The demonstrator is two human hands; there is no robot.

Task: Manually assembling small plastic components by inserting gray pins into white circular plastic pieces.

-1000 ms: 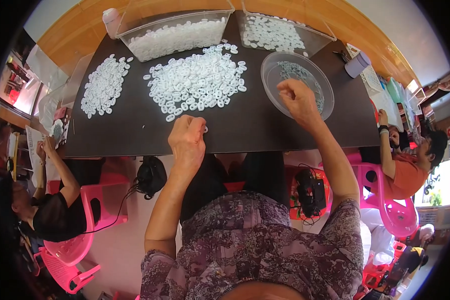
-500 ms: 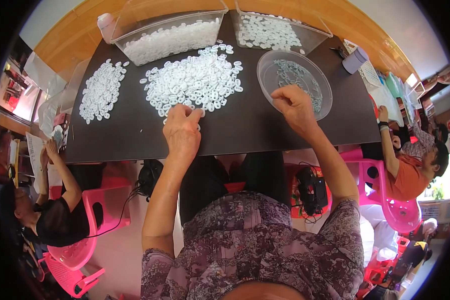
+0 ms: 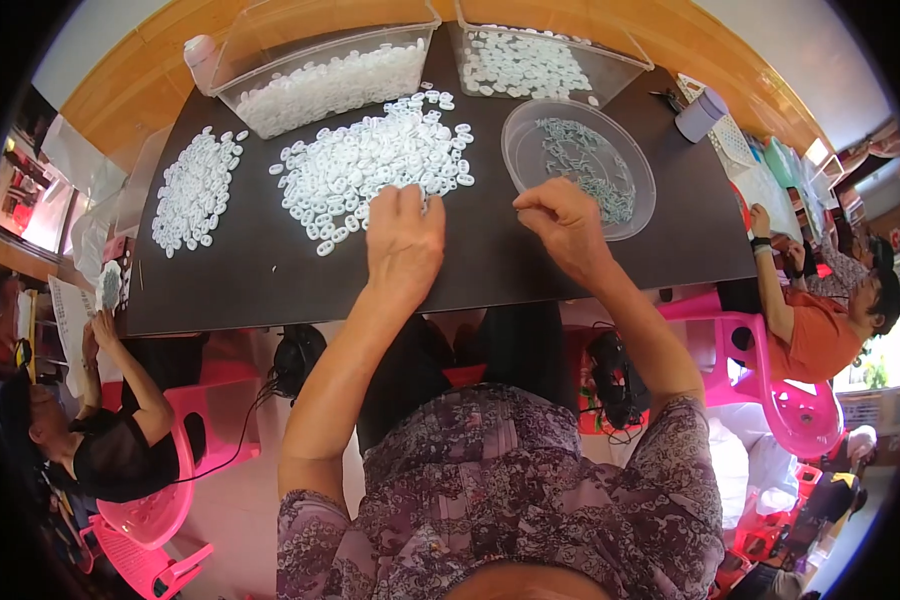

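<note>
My left hand (image 3: 407, 240) is over the near right edge of a big pile of small white oval pieces with holes (image 3: 370, 165). Its fingers are bent down and closed, and whatever they grip is hidden beneath them. My right hand (image 3: 567, 228) is pinched at the near left rim of a round clear plastic tray (image 3: 518, 165). Anything between those fingertips is too small to make out. Small grey screws (image 3: 610, 195) lie loose in the tray. A gap of dark tabletop separates my two hands.
A smaller white heap (image 3: 196, 190) lies at left. Two clear bins (image 3: 320, 118) (image 3: 610, 85) of white pieces stand at the back. A lidded cup (image 3: 701, 115) is at far right, a pale bottle (image 3: 200, 62) at far left. People sit on pink chairs (image 3: 150, 510) at both sides.
My left hand has moved right, off the pile's near edge and toward my right hand. My right hand has shifted slightly left and nearer, to the tray's edge, still pinched.
</note>
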